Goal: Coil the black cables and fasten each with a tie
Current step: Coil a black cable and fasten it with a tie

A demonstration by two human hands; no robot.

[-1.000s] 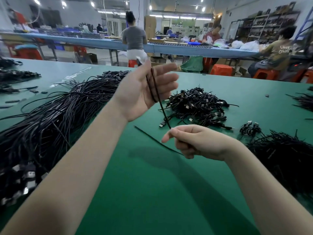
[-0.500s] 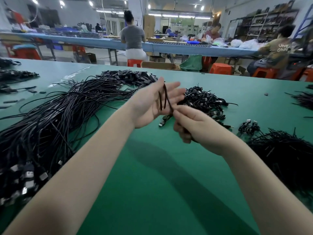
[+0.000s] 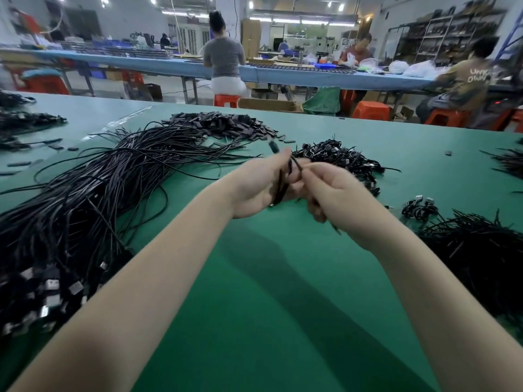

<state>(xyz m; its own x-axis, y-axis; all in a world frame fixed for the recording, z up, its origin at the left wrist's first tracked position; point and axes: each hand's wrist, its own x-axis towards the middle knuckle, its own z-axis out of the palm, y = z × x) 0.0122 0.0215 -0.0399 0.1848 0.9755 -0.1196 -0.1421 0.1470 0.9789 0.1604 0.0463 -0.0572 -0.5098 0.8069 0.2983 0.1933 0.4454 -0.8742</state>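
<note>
- Grip first: left hand (image 3: 256,188) holds a half-coiled black cable (image 3: 284,183) across its palm, thumb and fingers curled round the loops, while right hand (image 3: 336,190) pinches the free strand just beside the left fingertips. Both are closed on the same cable, though blur hides exactly how my right fingers lie.
- The cable is in the air between my hands, above the green counter (image 3: 254,292) and not touching it.
- I judge I am still winding, with no tie on this one yet.
- To do it well, I should keep each new loop the same length as those already in my palm and lay it flat beside them, not crossed.
- Light tension from the right hand should stop the loops springing open, and the left thumb should clamp each turn as it lands.
- I want to leave the plug end clear of the bundle so the tie goes round the middle only.
- The coil's long axis runs from the heel of my left palm up and away toward the fingertips, tilted slightly right; one plug end (image 3: 274,147) pokes out at the top, pointing away from me.
- Loose uncoiled cables (image 3: 93,199) lie heaped to my left, a pile of finished bundles (image 3: 339,159) just beyond my hands, and what look like ties (image 3: 481,250) to my right.
</note>
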